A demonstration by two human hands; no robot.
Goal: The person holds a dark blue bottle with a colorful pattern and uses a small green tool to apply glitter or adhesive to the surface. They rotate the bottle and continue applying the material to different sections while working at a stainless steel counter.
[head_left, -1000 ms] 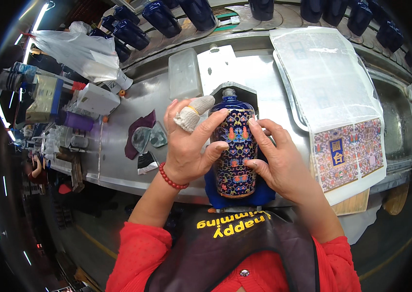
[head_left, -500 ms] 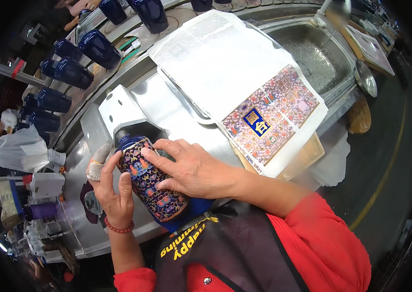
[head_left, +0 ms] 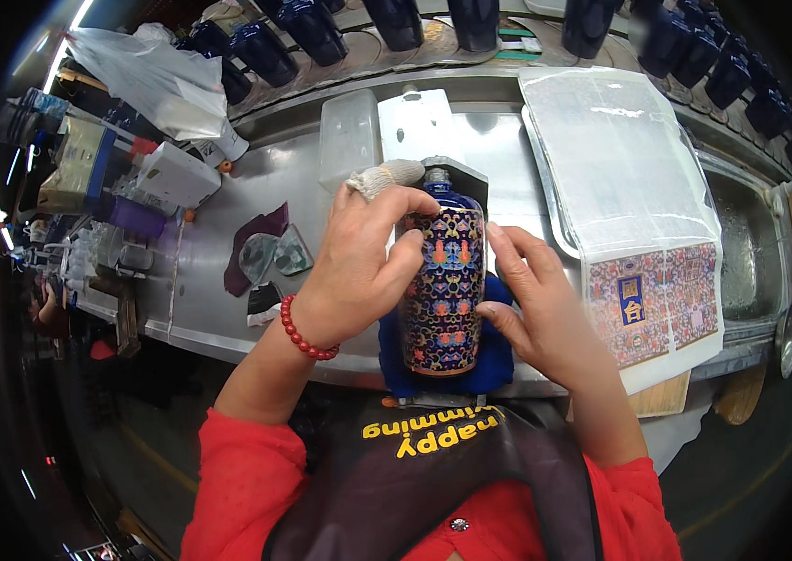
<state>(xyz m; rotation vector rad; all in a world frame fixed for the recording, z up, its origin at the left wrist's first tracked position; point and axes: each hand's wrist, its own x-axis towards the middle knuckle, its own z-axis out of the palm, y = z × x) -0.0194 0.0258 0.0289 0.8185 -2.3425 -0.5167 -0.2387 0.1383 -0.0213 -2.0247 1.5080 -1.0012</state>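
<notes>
A dark blue glass bottle (head_left: 447,290) lies with its neck away from me, its front covered by a colourful floral decal. Beneath it is a blue cloth pad (head_left: 499,351), and its neck end rests at a grey angular holder. My left hand (head_left: 349,266) grips the bottle's left shoulder, index fingertip and thumb on the decal's upper left. A whitish knit cover wraps one of its fingers. My right hand (head_left: 550,323) curves along the right side, its thumb and fingertips at the bottle's edge. The hands partly hide the bottle's sides.
A stack of printed decal sheets (head_left: 620,168) lies on a tray at the right, before a metal sink (head_left: 742,234). Dark blue bottles (head_left: 396,23) line a conveyor behind. A clear plastic box (head_left: 349,140) and purple cloth (head_left: 251,248) sit on the steel counter. A plastic bag (head_left: 148,84) hangs at far left.
My view has turned, so the bottle now appears upright and central. My right hand's fingers have moved from the decal's face to the bottle's right edge; my left fingers bend over its upper left.
</notes>
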